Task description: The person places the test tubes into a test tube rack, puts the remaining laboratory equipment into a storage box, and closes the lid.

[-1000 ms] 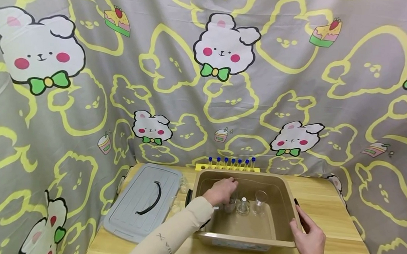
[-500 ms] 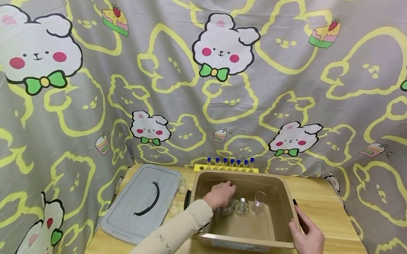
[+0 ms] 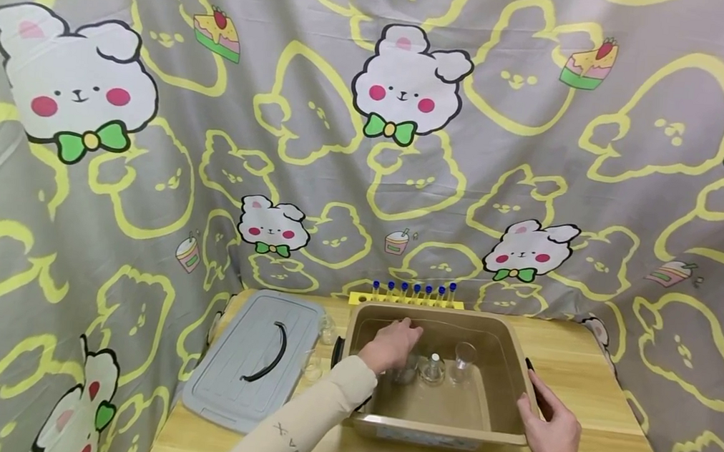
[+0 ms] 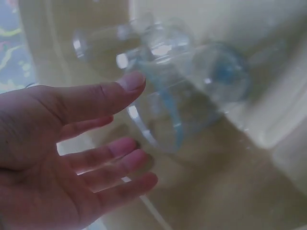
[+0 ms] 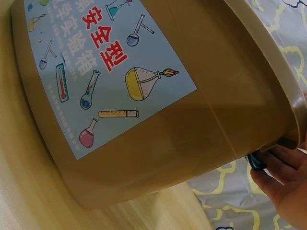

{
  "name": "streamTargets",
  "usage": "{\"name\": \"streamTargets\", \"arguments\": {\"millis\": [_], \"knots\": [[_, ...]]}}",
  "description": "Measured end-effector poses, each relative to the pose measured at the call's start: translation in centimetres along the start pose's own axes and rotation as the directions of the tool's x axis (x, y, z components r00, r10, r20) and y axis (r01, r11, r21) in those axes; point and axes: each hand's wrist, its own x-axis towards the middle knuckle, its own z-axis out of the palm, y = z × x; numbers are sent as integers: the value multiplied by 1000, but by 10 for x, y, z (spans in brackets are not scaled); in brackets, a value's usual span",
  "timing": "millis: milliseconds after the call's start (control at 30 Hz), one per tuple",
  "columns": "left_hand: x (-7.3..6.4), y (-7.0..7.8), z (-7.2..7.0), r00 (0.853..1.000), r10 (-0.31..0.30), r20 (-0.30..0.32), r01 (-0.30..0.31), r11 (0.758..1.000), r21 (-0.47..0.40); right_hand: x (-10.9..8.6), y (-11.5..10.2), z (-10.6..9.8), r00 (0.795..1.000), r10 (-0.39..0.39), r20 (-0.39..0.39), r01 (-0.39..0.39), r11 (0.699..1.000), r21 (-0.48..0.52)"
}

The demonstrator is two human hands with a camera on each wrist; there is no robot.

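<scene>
A brown plastic storage box (image 3: 435,428) stands uncovered on the table, with a picture label (image 5: 110,67) on its outside. My left hand (image 3: 393,347) reaches inside it at the left. In the left wrist view the fingers (image 4: 120,189) are loosely spread, with the thumb beside a clear glass beaker (image 4: 158,115) and nothing held in the palm. Right of that hand, in the box, are a glass alcohol lamp (image 3: 433,368) with a white top and another clear glass vessel (image 3: 462,364). My right hand (image 3: 553,426) grips the box's right rim, fingers at the black handle clip (image 5: 256,160).
A grey lid (image 3: 247,359) with a black handle lies left of the box. Between them stand small pieces of clear glassware (image 3: 313,364). Behind the box, a yellow rack (image 3: 356,298) holds several blue-capped tubes. Patterned curtain (image 3: 316,157) surrounds the wooden table (image 3: 612,391).
My left hand has shifted slightly left and down inside the box, and the beaker beneath it appears a little lower. The right hand stays at the rim.
</scene>
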Motion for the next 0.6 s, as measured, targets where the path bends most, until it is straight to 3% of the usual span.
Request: {"name": "streamTargets", "arguments": {"millis": [167, 333, 433, 600], "knots": [[-10, -7, -21, 998, 20, -60, -25, 996, -84, 0, 0, 0, 1000, -1, -4, 1, 1000, -6], [-22, -15, -39, 987, 9, -161, -38, 984, -175, 1, 0, 0, 1000, -11, -11, 11, 1000, -9], [-30, -22, -48, 973, -15, -230, -37, 975, -221, 0, -1, 0, 1000, -21, -16, 21, 1000, -8], [-43, -40, -58, 937, -68, -341, -47, 947, -317, -1, 0, 1, 1000, -18, -14, 18, 999, -29]]}}
